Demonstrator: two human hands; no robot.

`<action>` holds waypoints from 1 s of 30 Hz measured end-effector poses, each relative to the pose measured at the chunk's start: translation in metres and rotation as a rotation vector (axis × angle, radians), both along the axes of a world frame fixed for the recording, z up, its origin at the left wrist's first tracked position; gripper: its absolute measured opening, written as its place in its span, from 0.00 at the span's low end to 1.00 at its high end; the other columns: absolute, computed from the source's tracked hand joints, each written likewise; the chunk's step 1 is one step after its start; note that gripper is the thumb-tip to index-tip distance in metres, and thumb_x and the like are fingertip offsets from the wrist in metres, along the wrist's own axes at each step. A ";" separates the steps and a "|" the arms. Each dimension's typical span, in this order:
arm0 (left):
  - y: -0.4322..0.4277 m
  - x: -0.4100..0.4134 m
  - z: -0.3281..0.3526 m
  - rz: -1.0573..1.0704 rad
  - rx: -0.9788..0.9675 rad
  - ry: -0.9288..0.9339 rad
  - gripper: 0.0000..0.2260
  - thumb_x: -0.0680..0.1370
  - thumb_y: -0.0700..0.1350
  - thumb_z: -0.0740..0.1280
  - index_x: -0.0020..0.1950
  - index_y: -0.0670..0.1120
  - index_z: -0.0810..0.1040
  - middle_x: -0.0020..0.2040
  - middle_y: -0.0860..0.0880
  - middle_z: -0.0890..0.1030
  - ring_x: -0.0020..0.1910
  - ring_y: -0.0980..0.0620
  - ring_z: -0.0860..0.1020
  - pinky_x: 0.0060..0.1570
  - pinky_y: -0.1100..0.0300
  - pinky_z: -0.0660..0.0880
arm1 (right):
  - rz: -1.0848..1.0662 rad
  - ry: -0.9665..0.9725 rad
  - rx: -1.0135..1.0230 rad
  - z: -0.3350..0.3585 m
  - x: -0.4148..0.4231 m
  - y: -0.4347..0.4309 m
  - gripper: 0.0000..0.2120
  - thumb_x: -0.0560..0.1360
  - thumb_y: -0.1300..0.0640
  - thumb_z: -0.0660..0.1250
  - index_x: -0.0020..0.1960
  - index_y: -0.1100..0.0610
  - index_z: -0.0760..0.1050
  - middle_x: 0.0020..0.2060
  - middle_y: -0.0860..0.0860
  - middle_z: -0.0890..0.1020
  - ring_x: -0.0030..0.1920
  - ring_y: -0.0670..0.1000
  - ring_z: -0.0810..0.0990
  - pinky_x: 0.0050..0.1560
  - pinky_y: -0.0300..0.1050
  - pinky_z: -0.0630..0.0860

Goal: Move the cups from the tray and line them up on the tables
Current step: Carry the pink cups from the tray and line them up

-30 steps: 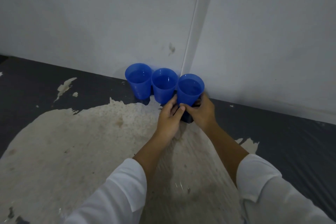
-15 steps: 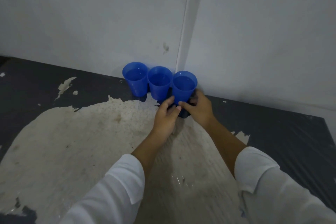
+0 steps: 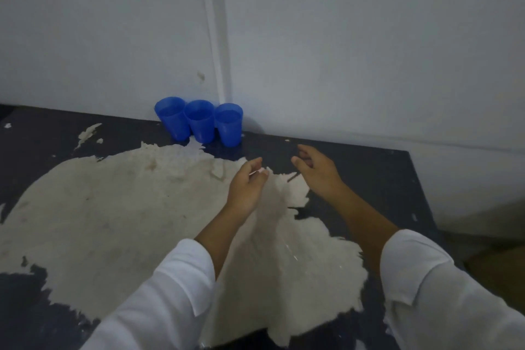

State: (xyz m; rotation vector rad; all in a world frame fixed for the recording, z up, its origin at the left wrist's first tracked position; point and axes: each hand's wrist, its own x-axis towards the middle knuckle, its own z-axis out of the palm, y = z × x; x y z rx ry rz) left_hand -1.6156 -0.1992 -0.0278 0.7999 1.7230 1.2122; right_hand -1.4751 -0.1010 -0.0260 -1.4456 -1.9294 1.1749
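Three blue plastic cups stand upright in a tight row at the back of the table against the white wall: the left cup [image 3: 172,118], the middle cup [image 3: 200,120] and the right cup [image 3: 229,124]. They touch one another. My left hand [image 3: 247,183] hovers over the table, in front of and a little right of the cups, fingers loosely curled and holding nothing. My right hand [image 3: 317,168] is further right, also loose and empty. Both hands are clear of the cups. No tray is in view.
The dark table [image 3: 366,179] has a large worn pale patch [image 3: 113,207] across its middle. The white wall [image 3: 341,51] runs along the back, with a vertical strip [image 3: 216,37] behind the cups. The table's right edge [image 3: 423,196] drops off near my right arm.
Both hands have let go of the right cup and drawn back toward me and to the right. The cup stays in the row by the wall.
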 end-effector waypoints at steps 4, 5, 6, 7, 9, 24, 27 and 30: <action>-0.020 0.070 0.013 -0.036 0.026 0.064 0.17 0.79 0.47 0.62 0.68 0.52 0.70 0.67 0.52 0.73 0.56 0.58 0.72 0.48 0.68 0.70 | 0.052 -0.084 0.053 0.016 0.088 -0.030 0.25 0.78 0.49 0.62 0.72 0.55 0.65 0.68 0.54 0.72 0.66 0.53 0.72 0.62 0.42 0.67; -0.026 0.092 0.016 -0.051 0.034 0.085 0.17 0.79 0.47 0.62 0.68 0.51 0.70 0.67 0.51 0.73 0.56 0.56 0.72 0.47 0.69 0.70 | 0.051 -0.101 0.067 0.020 0.114 -0.039 0.24 0.78 0.49 0.62 0.72 0.55 0.65 0.68 0.54 0.72 0.67 0.53 0.72 0.62 0.41 0.66; -0.032 0.114 0.019 -0.069 0.037 0.110 0.17 0.79 0.47 0.62 0.69 0.51 0.69 0.68 0.50 0.73 0.59 0.54 0.73 0.49 0.68 0.70 | 0.046 -0.120 0.086 0.023 0.139 -0.047 0.24 0.78 0.50 0.62 0.72 0.56 0.65 0.68 0.54 0.72 0.67 0.53 0.71 0.63 0.42 0.66; -0.038 0.135 0.023 -0.088 0.041 0.136 0.18 0.80 0.47 0.62 0.70 0.50 0.69 0.68 0.49 0.72 0.62 0.52 0.73 0.53 0.65 0.69 | 0.040 -0.140 0.104 0.027 0.164 -0.055 0.24 0.78 0.50 0.62 0.71 0.57 0.65 0.68 0.54 0.72 0.67 0.52 0.71 0.66 0.43 0.66; -0.049 0.177 0.029 -0.144 0.052 0.193 0.19 0.79 0.47 0.62 0.70 0.48 0.68 0.69 0.49 0.72 0.66 0.50 0.71 0.59 0.62 0.68 | 0.031 -0.183 0.131 0.035 0.213 -0.071 0.24 0.78 0.51 0.62 0.71 0.58 0.66 0.69 0.54 0.71 0.68 0.53 0.70 0.70 0.47 0.65; -0.049 0.414 0.060 -0.664 0.182 0.779 0.22 0.79 0.51 0.61 0.71 0.44 0.67 0.70 0.44 0.68 0.69 0.46 0.67 0.68 0.54 0.64 | -0.157 -0.371 0.177 0.077 0.501 -0.135 0.23 0.80 0.51 0.58 0.72 0.59 0.63 0.72 0.55 0.67 0.72 0.54 0.64 0.70 0.42 0.57; -0.032 0.453 0.064 -0.728 0.215 0.851 0.23 0.79 0.51 0.61 0.71 0.44 0.66 0.71 0.43 0.68 0.70 0.46 0.67 0.69 0.54 0.64 | -0.208 -0.386 0.198 0.081 0.546 -0.129 0.23 0.80 0.52 0.59 0.72 0.60 0.63 0.72 0.55 0.67 0.72 0.54 0.64 0.68 0.40 0.56; -0.007 0.495 0.066 -0.760 0.233 0.898 0.23 0.79 0.52 0.61 0.72 0.44 0.65 0.71 0.44 0.67 0.69 0.45 0.67 0.68 0.54 0.63 | -0.235 -0.402 0.191 0.083 0.594 -0.117 0.23 0.80 0.51 0.59 0.72 0.59 0.63 0.72 0.56 0.67 0.72 0.54 0.64 0.68 0.42 0.58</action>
